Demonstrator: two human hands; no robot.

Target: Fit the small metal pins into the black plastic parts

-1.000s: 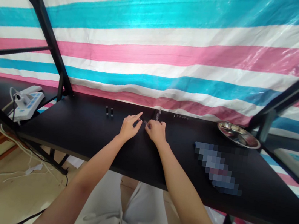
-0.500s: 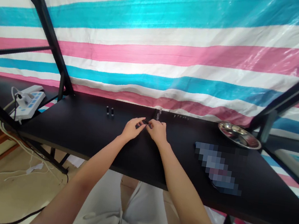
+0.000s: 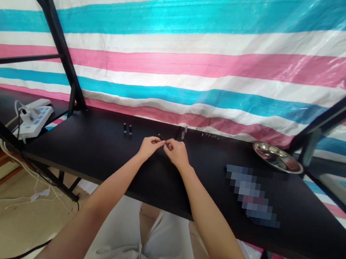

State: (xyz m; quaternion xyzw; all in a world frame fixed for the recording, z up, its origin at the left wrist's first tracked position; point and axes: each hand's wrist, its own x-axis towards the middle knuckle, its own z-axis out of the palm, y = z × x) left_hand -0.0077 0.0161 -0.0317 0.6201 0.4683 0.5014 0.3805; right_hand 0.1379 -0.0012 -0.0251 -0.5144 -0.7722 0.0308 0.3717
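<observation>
Over the middle of the black table (image 3: 96, 152), my left hand (image 3: 149, 148) is closed on a small black tube (image 3: 159, 136), whose end pokes out above the fingers. Close beside it, fingertips nearly touching, my right hand (image 3: 177, 152) is pinched on something too small to make out. Further left stand two short black tubes with pale ends, a left one (image 3: 124, 128) and a right one (image 3: 130, 130). Just behind my right hand lies a clear, shiny small item (image 3: 184, 132). Several tiny pieces (image 3: 210, 136) form a row at the table's back edge.
A round steel tray (image 3: 277, 158) sits at the back right. Nearer on the right lies a blurred-out flat bluish object (image 3: 251, 195). A white power strip (image 3: 36, 122) with plugs is at the left. Black metal frame bars (image 3: 54, 43) flank a striped plastic sheet (image 3: 187, 43).
My fingers have shifted: the right hand has curled into a tighter pinch, and the left has moved slightly left. The end of the black tube now shows above the left fingers.
</observation>
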